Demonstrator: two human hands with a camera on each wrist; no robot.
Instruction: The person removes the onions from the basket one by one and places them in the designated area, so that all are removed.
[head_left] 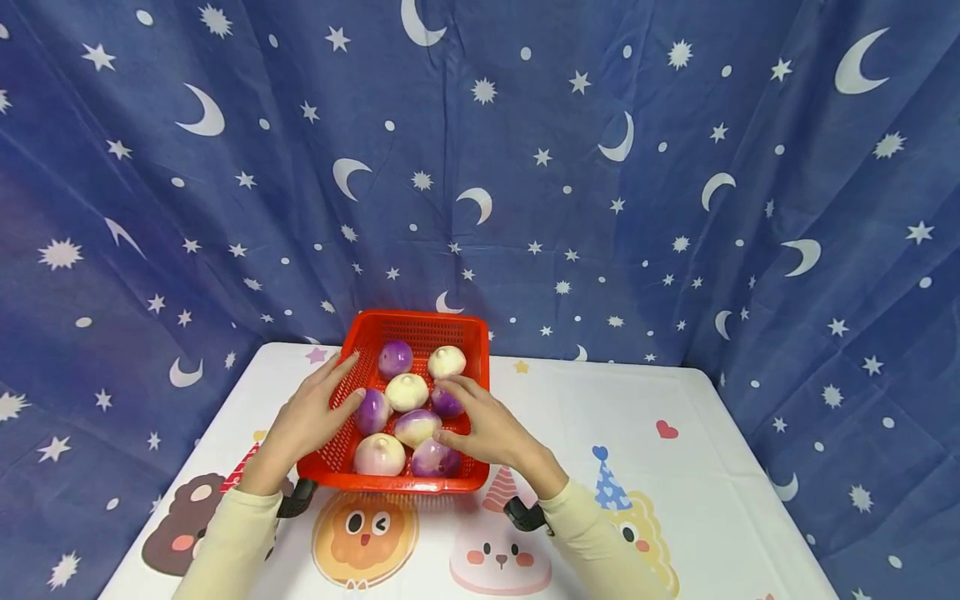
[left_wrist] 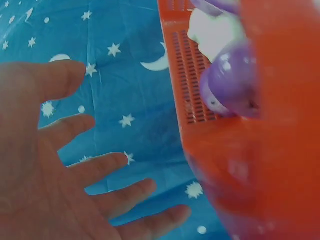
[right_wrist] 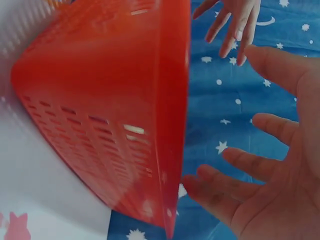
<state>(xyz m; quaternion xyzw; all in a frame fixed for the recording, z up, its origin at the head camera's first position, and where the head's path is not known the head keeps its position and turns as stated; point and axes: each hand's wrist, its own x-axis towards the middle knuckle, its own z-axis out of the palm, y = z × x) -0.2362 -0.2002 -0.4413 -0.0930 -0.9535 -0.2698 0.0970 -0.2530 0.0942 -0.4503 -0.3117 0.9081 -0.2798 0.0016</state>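
Observation:
A red plastic basket (head_left: 397,482) stands on the table, holding several glossy, round purple-and-white vegetables that look like turnips (head_left: 379,455). My left hand (head_left: 311,417) hovers over the basket's left rim with fingers spread, the thumb overlapping a purple one (head_left: 372,412) in the head view. Over the right side, my right hand (head_left: 487,421) also has its fingers spread and partly hides the purple ones (head_left: 435,458) below it. The left wrist view shows an empty left palm (left_wrist: 60,180) beside the basket wall. Seen from the right wrist, the right fingertips (right_wrist: 192,185) are right at the rim.
The table (head_left: 585,408) wears a white cloth printed with cartoon figures. A blue curtain (head_left: 525,167) with moons and stars hangs close behind the table and along its sides. Dark wrist bands (head_left: 525,514) show at both cuffs.

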